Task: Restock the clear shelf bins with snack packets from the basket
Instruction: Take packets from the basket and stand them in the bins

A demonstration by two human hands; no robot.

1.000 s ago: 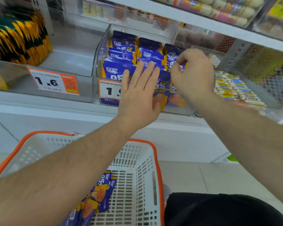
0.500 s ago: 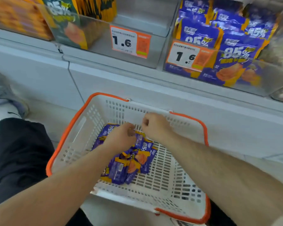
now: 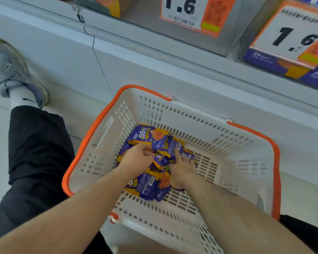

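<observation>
The left hand [image 3: 137, 156] is down in the basket [image 3: 106, 129]. Its fingers are curled and pinch the edge of a purple and yellow snack packet [image 3: 162, 143] in the pile. The right hand [image 3: 182, 165] is just beside it. Its fingers are straight and spread, and they press flat on the packets. It is not gripping anything.

The snack packets [image 3: 147, 186] lie in a messy heap on the basket floor, nearer the left wall than the right. They overlap and point different ways. One packet [image 3: 145, 134] with "85%" on it sits at the far end of the heap, close to the basket's far left corner. More packets lie at the near end, under both wrists. The right half of the basket floor shows only white slots.

The basket is white with an orange rim. It sits on the floor in front of a white cabinet. Above the cabinet is the shelf, with a clear bin [image 3: 275, 65] at the top right corner of the view. That bin holds the same purple packets and has a price tag [image 3: 292, 32] that reads 1.6. Another tag [image 3: 187, 11] with 1.6 is to its left.

So the packets are right under both hands, and the bin they go to is up and to the right. The right hand is on the bin's side. I think the next job is to gather a bunch and lift it that way. The loose heap may slip apart if the grip is small.

A leg in black trousers [image 3: 35, 143] and a grey shoe [image 3: 13, 74] are at the left.
</observation>
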